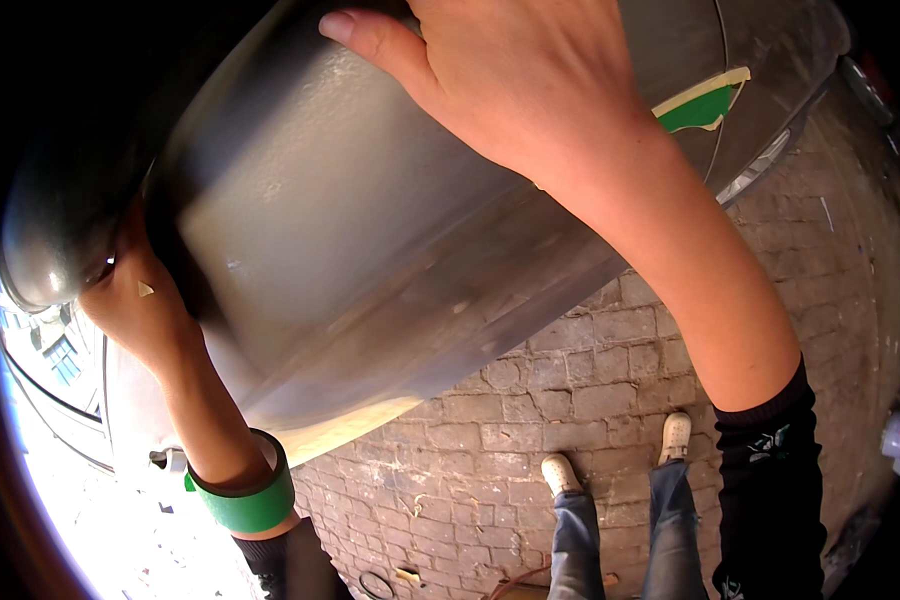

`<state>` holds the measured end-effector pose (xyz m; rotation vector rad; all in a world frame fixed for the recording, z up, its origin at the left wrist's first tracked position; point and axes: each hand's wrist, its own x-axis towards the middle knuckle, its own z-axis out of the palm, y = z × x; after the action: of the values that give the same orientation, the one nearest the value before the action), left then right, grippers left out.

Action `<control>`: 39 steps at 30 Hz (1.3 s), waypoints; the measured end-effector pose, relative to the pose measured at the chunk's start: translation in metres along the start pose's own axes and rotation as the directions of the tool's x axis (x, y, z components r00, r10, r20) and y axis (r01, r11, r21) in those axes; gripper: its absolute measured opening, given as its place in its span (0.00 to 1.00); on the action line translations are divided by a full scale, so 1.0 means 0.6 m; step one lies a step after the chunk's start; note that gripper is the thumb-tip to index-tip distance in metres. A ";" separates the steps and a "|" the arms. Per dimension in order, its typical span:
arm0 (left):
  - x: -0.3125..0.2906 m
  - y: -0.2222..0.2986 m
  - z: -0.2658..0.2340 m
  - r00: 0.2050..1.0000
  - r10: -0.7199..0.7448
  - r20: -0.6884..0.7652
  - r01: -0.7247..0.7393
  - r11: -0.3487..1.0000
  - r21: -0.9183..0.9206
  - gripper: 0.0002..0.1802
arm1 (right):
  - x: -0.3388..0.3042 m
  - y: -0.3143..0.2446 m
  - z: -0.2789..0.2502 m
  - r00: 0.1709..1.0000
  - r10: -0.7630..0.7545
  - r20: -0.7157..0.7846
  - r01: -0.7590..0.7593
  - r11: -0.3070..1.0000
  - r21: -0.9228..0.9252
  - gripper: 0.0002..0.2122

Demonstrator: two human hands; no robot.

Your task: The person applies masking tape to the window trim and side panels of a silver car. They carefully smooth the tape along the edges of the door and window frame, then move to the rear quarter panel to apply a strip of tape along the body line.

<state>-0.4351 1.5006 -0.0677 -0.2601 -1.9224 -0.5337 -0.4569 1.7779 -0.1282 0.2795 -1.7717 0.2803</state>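
Observation:
A grey car door (370, 200) fills the upper middle, its surface dull with lighter smudges. My right hand (530, 70) is over its upper part, thumb stretched out to the left; the other fingers lie beyond the top edge. At the far left, my left hand (140, 300) reaches in beside a dark rounded side mirror (55, 260), its fingers hidden. A small pale triangular scrap (146, 289) sticks to the back of this hand. Around my left wrist hangs a roll of green tape (245, 508). Past my right wrist, a green tape patch with a cream edge (705, 105) sits on the bodywork.
Stone paving (590, 380) lies below the car, with my light shoes (675, 438) on it. A pale yellowish strip (355, 425) runs along the panel's lower edge. Dark round hoop (375, 585) and small scraps lie on the ground. Glare washes out the lower left.

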 end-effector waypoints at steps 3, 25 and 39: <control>-0.001 0.003 0.001 1.000 0.014 -0.013 -0.015 1.000 -0.005 0.17 | 0.001 -0.001 -0.002 1.000 -0.003 0.002 0.003 1.000 -0.013 0.22; 0.006 0.003 0.010 0.990 0.113 -0.080 -0.102 0.985 0.137 0.20 | -0.004 -0.012 0.016 0.996 0.061 -0.072 -0.047 0.982 0.183 0.22; 0.007 0.005 0.009 0.993 0.107 -0.058 -0.097 0.985 0.144 0.22 | -0.008 -0.028 0.007 0.996 0.084 -0.002 -0.081 0.976 0.200 0.21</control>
<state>-0.4401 1.5057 -0.0650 -0.2457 -1.8623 -0.3331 -0.4544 1.7609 -0.1331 0.3472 -1.7490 0.5200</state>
